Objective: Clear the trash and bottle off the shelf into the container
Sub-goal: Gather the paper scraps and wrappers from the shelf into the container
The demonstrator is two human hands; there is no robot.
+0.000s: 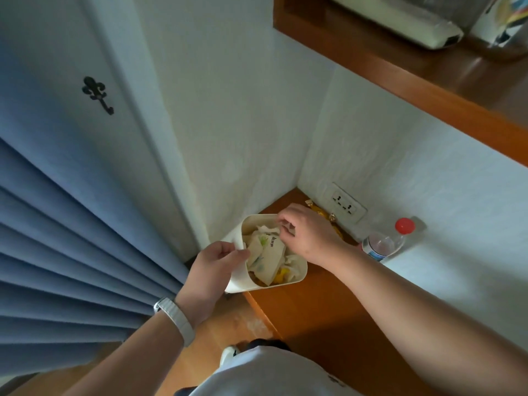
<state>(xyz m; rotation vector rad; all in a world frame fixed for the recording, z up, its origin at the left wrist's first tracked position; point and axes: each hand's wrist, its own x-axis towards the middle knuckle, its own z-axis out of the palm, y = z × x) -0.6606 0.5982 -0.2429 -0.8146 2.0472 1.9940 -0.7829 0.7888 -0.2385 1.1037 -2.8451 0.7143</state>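
1 bottle (pixel 384 242), 1 container (pixel 297 272)

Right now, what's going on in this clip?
A person is clearing a wooden shelf into a white container. The left hand grips the container by its rim at the shelf's edge. The right hand is over it, fingers pinched on a scrap of paper. The container already holds crumpled paper. A bottle with a red cap and some yellow wrappers are still on the shelf by the outlet.
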